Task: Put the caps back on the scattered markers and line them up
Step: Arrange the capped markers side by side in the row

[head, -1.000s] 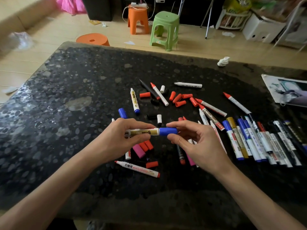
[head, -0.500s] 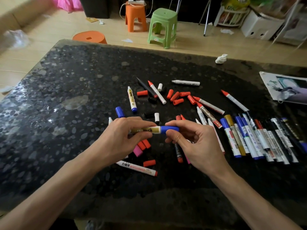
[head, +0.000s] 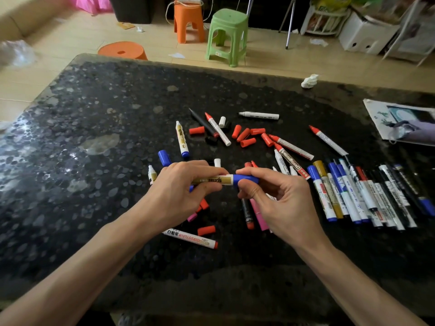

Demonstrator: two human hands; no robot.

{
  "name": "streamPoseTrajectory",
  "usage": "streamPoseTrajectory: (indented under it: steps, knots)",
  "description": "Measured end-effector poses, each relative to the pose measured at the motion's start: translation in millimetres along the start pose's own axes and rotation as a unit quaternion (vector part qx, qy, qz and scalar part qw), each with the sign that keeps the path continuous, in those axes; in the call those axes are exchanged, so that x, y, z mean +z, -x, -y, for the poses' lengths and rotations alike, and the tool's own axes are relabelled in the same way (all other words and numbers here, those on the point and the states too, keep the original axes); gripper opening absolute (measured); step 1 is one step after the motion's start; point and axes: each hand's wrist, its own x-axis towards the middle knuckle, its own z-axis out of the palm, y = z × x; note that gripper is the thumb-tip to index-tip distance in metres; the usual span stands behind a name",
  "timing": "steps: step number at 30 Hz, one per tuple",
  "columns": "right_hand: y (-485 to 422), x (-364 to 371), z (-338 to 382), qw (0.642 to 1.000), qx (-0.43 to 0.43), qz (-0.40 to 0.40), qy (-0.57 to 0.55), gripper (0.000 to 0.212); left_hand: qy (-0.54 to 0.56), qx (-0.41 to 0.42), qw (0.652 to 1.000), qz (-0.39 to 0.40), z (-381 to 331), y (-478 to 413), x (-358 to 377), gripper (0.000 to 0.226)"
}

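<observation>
Over the middle of the black table, my left hand [head: 179, 196] grips the gold-and-white barrel of a marker [head: 217, 180]. My right hand [head: 277, 201] pinches the blue cap [head: 246, 179] that sits on its end. Loose red caps [head: 244, 136] and uncapped markers [head: 217, 129] lie scattered beyond my hands. A loose blue cap [head: 164, 157] lies just left of my left hand. On the right, a row of capped markers [head: 360, 194] lies side by side. A red whiteboard marker [head: 190, 238] rests below my left hand.
The speckled black table [head: 82, 137] fills the view. A crumpled white tissue [head: 310, 80] sits at its far edge and a printed sheet [head: 404, 123] at its right edge. Orange stools [head: 188, 22] and a green stool [head: 227, 34] stand on the floor beyond.
The two hands have closed in slightly, with the blue cap seated tighter on the marker. The camera view shifted a little downward.
</observation>
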Motion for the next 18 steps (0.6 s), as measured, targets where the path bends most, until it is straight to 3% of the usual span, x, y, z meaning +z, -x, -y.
streamPoseTrajectory:
  steps: [3, 8, 11, 18]
  knots:
    - [-2.8, -5.8, 5.7, 1.000, -0.006, -0.004, -0.013, 0.023, 0.019, -0.003, 1.000, 0.007, -5.0, -2.7, 0.4, 0.029]
    - [-4.5, -7.3, 19.1, 0.979, 0.053, -0.096, -0.170, 0.016, 0.165, -0.002, 0.986, 0.014, -31.0, -9.2, 17.1, 0.021]
    - [-3.6, -9.7, 16.1, 0.979, 0.099, -0.069, -0.164, 0.019, 0.226, -0.023, 0.974, 0.007, -38.7, -16.2, 30.6, 0.023]
    - [-1.9, -32.3, -7.5, 0.950, 0.183, -0.107, -0.230, 0.021, 0.245, -0.043, 0.968, 0.040, -45.8, -22.2, 51.8, 0.047]
